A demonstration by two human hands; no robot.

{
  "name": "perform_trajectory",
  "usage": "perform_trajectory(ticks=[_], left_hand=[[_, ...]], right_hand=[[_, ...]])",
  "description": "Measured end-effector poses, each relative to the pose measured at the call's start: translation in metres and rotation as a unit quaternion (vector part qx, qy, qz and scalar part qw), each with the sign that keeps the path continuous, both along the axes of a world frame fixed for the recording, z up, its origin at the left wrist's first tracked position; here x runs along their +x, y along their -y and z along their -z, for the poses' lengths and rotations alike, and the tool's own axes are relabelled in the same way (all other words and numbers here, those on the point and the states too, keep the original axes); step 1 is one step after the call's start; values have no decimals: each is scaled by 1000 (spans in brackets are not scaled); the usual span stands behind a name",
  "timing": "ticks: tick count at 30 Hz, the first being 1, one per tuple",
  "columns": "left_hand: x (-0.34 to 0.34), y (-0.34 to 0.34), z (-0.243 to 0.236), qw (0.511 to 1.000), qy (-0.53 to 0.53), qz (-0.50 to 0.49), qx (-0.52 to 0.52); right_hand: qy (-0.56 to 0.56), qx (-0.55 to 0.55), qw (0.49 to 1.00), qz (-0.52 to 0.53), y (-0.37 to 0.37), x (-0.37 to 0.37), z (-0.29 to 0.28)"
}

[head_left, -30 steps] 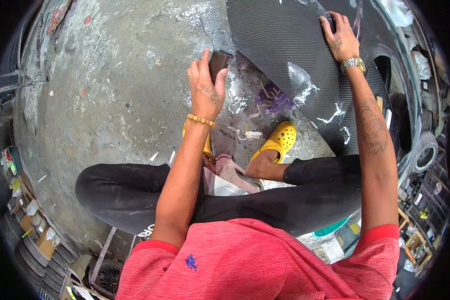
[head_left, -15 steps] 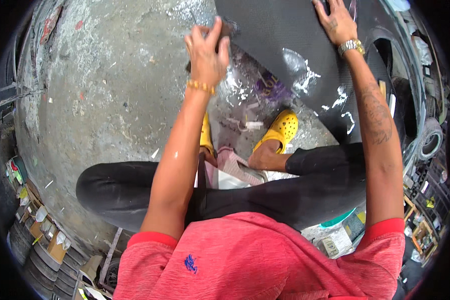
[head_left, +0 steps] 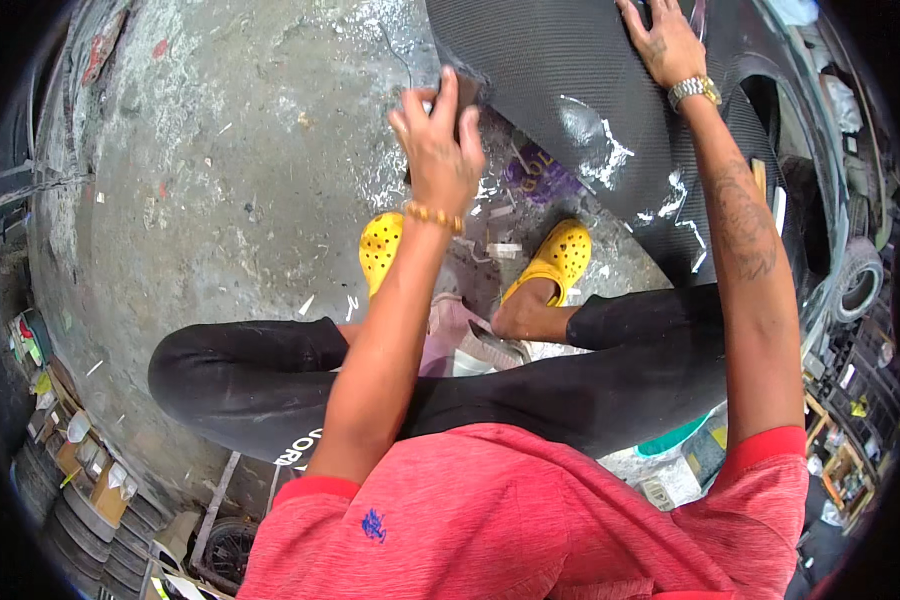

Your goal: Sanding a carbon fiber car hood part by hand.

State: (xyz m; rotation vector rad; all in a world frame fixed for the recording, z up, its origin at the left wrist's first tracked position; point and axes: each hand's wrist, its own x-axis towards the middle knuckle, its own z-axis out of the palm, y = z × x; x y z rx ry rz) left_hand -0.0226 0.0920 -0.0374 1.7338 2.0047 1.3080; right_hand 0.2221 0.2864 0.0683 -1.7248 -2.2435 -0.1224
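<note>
A large dark ribbed panel with white smears lies tilted in front of me, over the concrete floor. My left hand, with a bead bracelet on the wrist, grips a small dark block against the panel's lower left edge. My right hand, with a metal watch on the wrist, rests flat with spread fingers on the panel's upper right part. I am squatting, and my yellow clogs stand just below the panel.
Grey stained concrete floor spreads to the left, littered with white scraps and a purple scrap. Stacked tyres and small containers lie at the lower left. A tyre and cluttered racks stand at the right.
My left hand has risen from beside the small dark block and closed on it at the panel's edge. The right hand has stayed flat on the panel.
</note>
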Motion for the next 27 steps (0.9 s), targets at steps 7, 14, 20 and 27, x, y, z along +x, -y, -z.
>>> perform_trajectory(ticks=[7, 14, 20, 27], left_hand=[[-26, -44, -5, 998, 13, -47, 33], [-29, -31, -10, 1000, -14, 3, 0], [11, 5, -1, 1000, 11, 8, -7], [-18, -33, -5, 999, -21, -37, 21]], right_hand=[[-10, 15, 1000, -25, -5, -7, -5], [-9, 5, 1000, -5, -3, -6, -3], [5, 14, 1000, -6, -2, 11, 4], [-15, 14, 1000, -18, -1, -8, -5]])
